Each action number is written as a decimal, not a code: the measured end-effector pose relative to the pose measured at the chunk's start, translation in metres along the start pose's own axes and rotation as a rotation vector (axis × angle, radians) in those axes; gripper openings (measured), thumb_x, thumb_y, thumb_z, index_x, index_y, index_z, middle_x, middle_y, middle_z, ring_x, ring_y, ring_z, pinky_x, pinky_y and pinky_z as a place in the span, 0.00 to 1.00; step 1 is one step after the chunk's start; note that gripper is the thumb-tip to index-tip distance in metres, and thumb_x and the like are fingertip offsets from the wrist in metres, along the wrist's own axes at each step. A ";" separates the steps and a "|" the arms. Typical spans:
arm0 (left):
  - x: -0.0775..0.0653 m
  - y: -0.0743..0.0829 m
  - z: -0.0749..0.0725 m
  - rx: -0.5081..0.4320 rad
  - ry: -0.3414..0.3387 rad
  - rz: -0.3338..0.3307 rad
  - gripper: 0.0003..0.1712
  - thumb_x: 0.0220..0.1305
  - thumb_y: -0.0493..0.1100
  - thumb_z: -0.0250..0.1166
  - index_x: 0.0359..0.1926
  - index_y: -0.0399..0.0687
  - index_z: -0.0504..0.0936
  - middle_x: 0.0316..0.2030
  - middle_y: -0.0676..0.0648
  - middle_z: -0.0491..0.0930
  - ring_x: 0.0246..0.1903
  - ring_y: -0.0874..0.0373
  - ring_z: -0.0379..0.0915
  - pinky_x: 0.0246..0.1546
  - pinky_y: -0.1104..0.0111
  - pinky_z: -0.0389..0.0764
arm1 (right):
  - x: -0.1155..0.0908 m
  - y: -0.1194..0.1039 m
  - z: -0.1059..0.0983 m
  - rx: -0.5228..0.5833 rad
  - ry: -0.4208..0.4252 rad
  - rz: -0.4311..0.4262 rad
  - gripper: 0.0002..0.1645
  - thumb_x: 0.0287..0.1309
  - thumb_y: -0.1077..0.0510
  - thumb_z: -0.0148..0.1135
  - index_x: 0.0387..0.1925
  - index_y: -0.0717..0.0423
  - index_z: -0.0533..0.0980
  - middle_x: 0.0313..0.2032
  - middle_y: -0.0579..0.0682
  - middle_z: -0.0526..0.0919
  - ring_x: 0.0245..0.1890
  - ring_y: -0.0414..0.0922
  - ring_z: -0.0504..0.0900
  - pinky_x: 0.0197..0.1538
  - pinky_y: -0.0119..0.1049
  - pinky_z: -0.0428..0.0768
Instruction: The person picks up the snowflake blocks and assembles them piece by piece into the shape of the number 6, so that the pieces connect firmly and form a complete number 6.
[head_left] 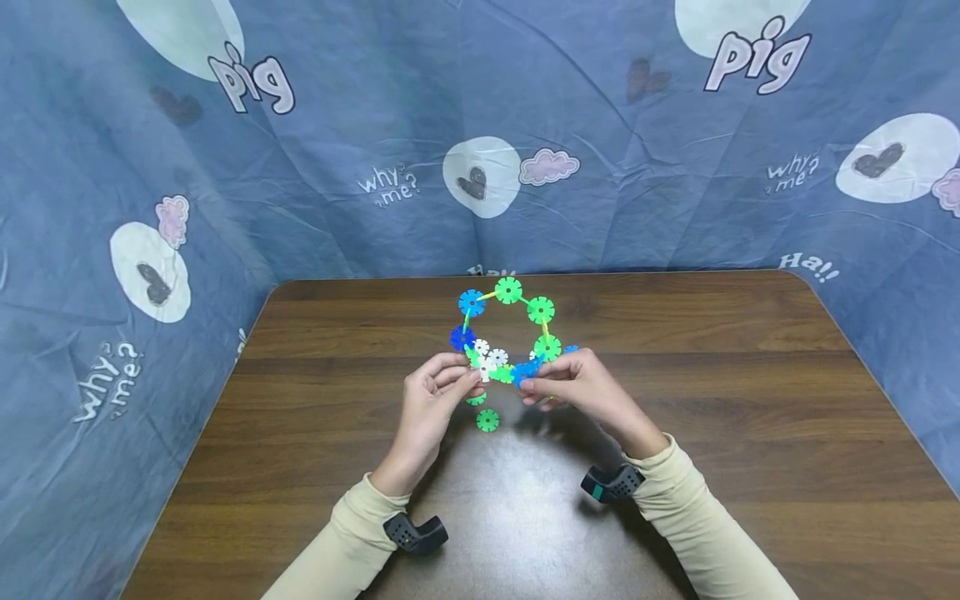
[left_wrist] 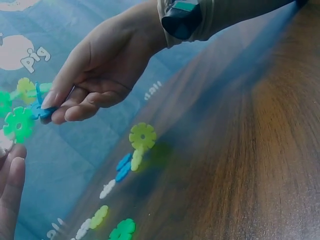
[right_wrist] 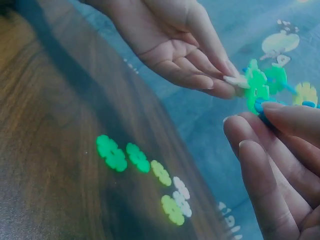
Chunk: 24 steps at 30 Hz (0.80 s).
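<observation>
A ring of linked notched plastic discs (head_left: pixel 508 290), in green, blue, yellow and white, is held up over the table between both hands. At its near left side my left hand (head_left: pixel 435 396) pinches a white disc (right_wrist: pixel 235 80) between thumb and fingers. My right hand (head_left: pixel 588 392) pinches a blue disc (left_wrist: pixel 41 111) at the near right side. Between the two grips sits a green disc (left_wrist: pixel 18 125), joined into the ring. In the right wrist view the right hand (right_wrist: pixel 280 165) partly covers the blue disc.
Loose discs lie on the brown wooden table (head_left: pixel 337 333) below the ring: a green disc (head_left: pixel 487 420), a yellow disc (left_wrist: pixel 142 135), a white disc (left_wrist: pixel 107 189) and several others. Behind the table's far edge hangs a blue printed cloth (head_left: pixel 322 167).
</observation>
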<state>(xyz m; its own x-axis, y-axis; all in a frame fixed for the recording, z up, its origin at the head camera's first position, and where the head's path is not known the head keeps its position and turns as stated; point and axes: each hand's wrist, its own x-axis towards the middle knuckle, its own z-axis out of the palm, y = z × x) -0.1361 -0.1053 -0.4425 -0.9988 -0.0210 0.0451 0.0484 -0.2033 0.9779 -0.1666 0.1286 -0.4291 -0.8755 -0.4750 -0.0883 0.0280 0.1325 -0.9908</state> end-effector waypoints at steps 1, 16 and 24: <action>0.000 0.000 0.000 -0.009 0.002 -0.001 0.12 0.66 0.24 0.65 0.49 0.24 0.77 0.30 0.51 0.88 0.32 0.57 0.89 0.39 0.66 0.90 | 0.000 0.000 0.000 0.000 0.007 0.002 0.12 0.64 0.61 0.70 0.43 0.68 0.86 0.33 0.54 0.92 0.40 0.58 0.92 0.45 0.56 0.89; 0.000 -0.001 0.000 -0.041 0.014 -0.007 0.11 0.67 0.24 0.63 0.49 0.21 0.78 0.32 0.54 0.88 0.30 0.60 0.87 0.39 0.69 0.90 | 0.000 0.000 0.001 -0.009 0.000 -0.028 0.13 0.65 0.62 0.69 0.43 0.72 0.85 0.35 0.64 0.91 0.36 0.50 0.92 0.41 0.48 0.91; 0.000 0.000 0.000 -0.042 0.007 -0.010 0.12 0.67 0.25 0.64 0.49 0.20 0.78 0.32 0.53 0.88 0.30 0.61 0.87 0.39 0.69 0.90 | 0.001 0.002 0.001 -0.013 -0.001 -0.021 0.14 0.64 0.60 0.70 0.43 0.71 0.85 0.34 0.60 0.92 0.37 0.54 0.92 0.42 0.49 0.91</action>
<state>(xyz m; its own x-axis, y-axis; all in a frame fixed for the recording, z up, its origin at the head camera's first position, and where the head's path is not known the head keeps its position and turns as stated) -0.1364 -0.1056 -0.4431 -0.9991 -0.0256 0.0343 0.0395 -0.2448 0.9688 -0.1667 0.1278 -0.4314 -0.8754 -0.4786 -0.0680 0.0039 0.1336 -0.9910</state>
